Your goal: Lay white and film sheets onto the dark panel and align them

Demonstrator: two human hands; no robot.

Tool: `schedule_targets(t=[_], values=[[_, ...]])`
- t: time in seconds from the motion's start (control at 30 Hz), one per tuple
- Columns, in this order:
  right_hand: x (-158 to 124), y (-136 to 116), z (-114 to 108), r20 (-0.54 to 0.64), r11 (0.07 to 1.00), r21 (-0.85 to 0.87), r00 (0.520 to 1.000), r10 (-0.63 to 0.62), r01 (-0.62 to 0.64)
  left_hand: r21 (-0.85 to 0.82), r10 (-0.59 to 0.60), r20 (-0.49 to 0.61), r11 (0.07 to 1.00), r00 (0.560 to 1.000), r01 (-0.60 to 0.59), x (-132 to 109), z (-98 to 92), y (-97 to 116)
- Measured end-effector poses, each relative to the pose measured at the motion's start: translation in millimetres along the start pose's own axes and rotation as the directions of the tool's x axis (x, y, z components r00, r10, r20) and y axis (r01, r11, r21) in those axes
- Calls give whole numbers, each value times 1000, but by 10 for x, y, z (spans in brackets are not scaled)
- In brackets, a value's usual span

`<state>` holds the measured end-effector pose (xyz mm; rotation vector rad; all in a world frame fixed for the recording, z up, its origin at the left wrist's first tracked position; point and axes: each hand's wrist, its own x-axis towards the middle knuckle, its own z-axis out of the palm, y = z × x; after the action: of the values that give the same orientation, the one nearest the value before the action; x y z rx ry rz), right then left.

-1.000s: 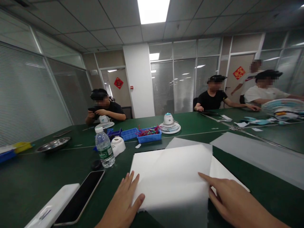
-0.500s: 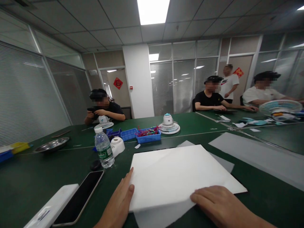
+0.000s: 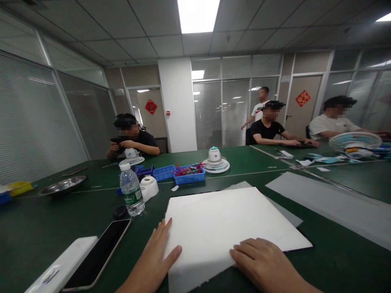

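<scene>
A stack of white sheets (image 3: 226,224) lies on the green table (image 3: 45,219) in front of me, the top one folded flat. My left hand (image 3: 155,256) rests open at the stack's left edge, thumb on the paper. Over at the near right edge, my right hand (image 3: 262,262) lies palm down on the paper with its fingers stretched flat.
A black phone (image 3: 97,254) and a white box (image 3: 58,268) lie at the left. A water bottle (image 3: 131,190), small white fans (image 3: 215,160), blue trays (image 3: 186,174) and a steel plate (image 3: 62,185) stand farther back. Other people sit along the far side. A translucent sheet (image 3: 330,203) lies right.
The upper sheet has been folded down flat onto the stack. My right hand went from pointing with one finger to lying flat on the paper's near edge. A person walks leftward in the background.
</scene>
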<state>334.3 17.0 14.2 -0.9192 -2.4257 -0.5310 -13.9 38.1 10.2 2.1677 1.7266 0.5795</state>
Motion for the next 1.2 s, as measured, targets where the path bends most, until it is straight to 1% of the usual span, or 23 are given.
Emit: schedule_targets(t=[0.07, 0.13, 0.2, 0.27, 0.33, 0.4, 0.47, 0.53, 0.6, 0.73, 0.8, 0.93, 1.03, 1.13, 1.2], values=[[62, -2, -83, 55, 995, 91, 997, -44, 39, 77, 34, 40, 996, 999, -38, -1, -41, 43], [117, 31, -212, 143, 973, 208, 981, -128, 97, 107, 4, 52, 994, 999, -9, 1, -67, 79], [125, 106, -321, 225, 950, 298, 961, -160, 89, 105, -45, 49, 994, 998, 39, 14, -63, 90], [71, 219, -365, 285, 945, 328, 954, -97, -2, 86, -71, 23, 994, 997, 69, 39, -30, 70], [-26, 351, -350, 339, 943, 308, 941, 13, -124, 62, -68, -28, 996, 997, 70, 75, 11, 32], [-119, 471, -315, 381, 935, 282, 920, 95, -213, 42, -66, -91, 997, 994, 70, 112, 36, -5], [-172, 555, -298, 422, 928, 269, 898, 128, -259, 24, -84, -145, 996, 986, 88, 143, 32, -28], [-175, 591, -311, 456, 924, 265, 880, 132, -276, 5, -106, -184, 994, 977, 108, 163, 8, -40], [-143, 589, -341, 464, 925, 271, 878, 118, -267, 1, -117, -196, 993, 974, 119, 176, -18, -52], [-78, 548, -385, 433, 917, 323, 898, 76, -233, 30, -151, -180, 987, 972, 159, 203, -24, -94], [-64, 538, -394, 443, 906, 349, 894, 68, -242, 37, -152, -171, 986, 973, 160, 219, -12, -110], [-63, 548, -393, 466, 879, 384, 881, 81, -284, 43, -113, -135, 992, 984, 120, 226, -8, -97], [-73, 539, -383, 473, 859, 388, 872, 126, -335, 45, -95, -106, 994, 990, 100, 196, -16, -58], [-80, 503, -372, 487, 834, 395, 858, 166, -386, 64, -73, -47, 995, 996, 76, 137, -27, -12], [-87, 519, -353, 496, 822, 409, 853, 164, -396, 101, -40, 9, 994, 999, 39, 92, -45, 23]])
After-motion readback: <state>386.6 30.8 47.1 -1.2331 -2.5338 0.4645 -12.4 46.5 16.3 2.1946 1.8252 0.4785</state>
